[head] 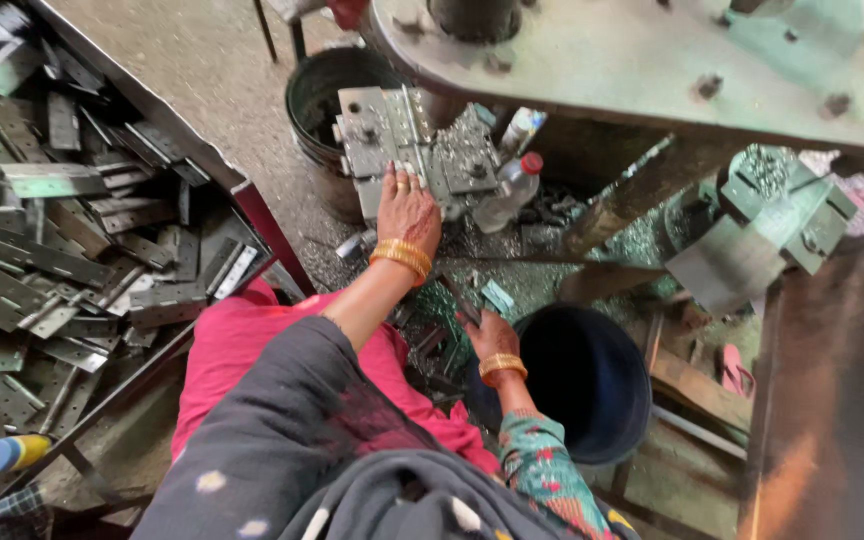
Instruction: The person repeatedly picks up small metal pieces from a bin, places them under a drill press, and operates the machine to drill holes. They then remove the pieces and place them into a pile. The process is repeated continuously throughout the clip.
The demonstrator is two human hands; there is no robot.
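While your left hand (408, 208) lies flat, fingers spread, on the grey press die block (414, 145) at twelve o'clock, your right hand (490, 335) sits lower at five o'clock, curled around what seems to be a small metal piece; the grip is too blurred to be sure. Just right of that hand stands a dark bucket (592, 385). At nine o'clock a heap of metal hinge plates (62, 240) fills the tray. A clear bottle (512, 190) leans beside the die.
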